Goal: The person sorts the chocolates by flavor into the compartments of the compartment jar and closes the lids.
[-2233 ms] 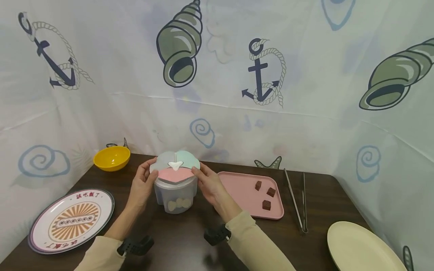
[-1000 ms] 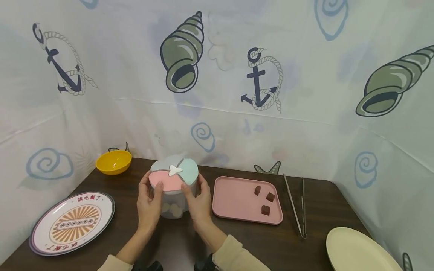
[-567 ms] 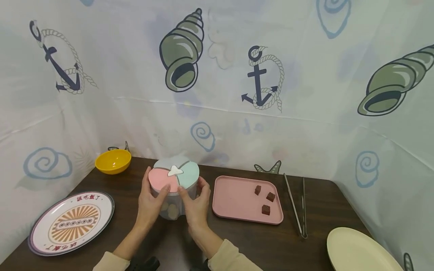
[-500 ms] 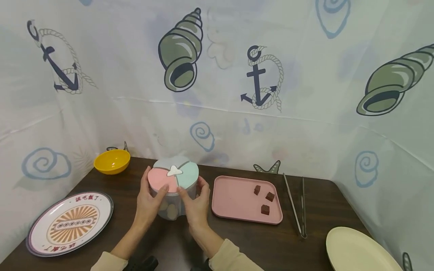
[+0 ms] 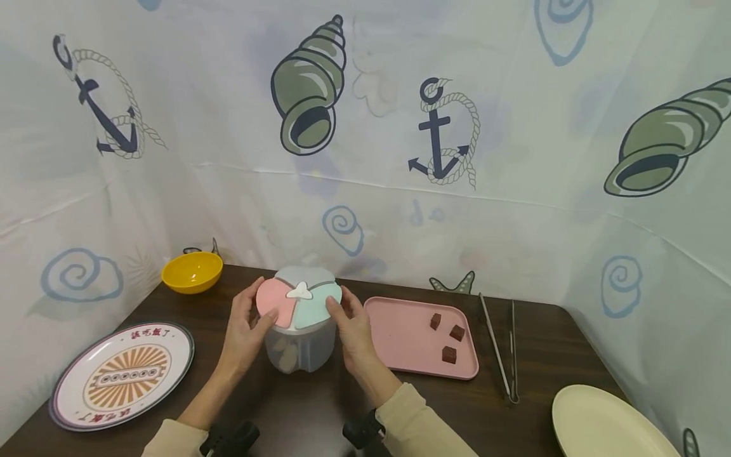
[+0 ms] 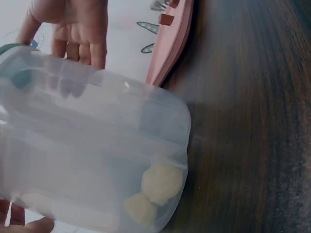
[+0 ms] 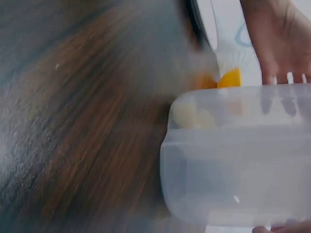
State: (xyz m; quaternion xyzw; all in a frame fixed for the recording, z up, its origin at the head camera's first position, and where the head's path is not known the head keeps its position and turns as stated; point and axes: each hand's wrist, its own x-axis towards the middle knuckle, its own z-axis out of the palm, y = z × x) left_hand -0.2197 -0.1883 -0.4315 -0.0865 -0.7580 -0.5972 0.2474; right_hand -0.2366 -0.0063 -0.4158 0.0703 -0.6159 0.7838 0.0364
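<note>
A translucent plastic food container stands on the dark table in the head view, several pale round pieces in its bottom. Its lobed lid has pink, mint and grey sections with a white knob at the centre. My left hand grips the lid's left edge, thumb on the pink section and fingers round the side. My right hand grips the opposite edge, thumb on the mint section. In both wrist views the container wall fills much of the picture and fingers lie beside its upper end.
A pink tray with three brown cubes lies right of the container, metal tongs beyond it. A cream plate is at front right. A patterned plate lies left, a yellow bowl behind it. A printed cloth backs the table.
The container and lid have turned clockwise seen from above: pink went from front to left, mint came to front right. My hands closed toward the front, then spread back to the lid's sides.
</note>
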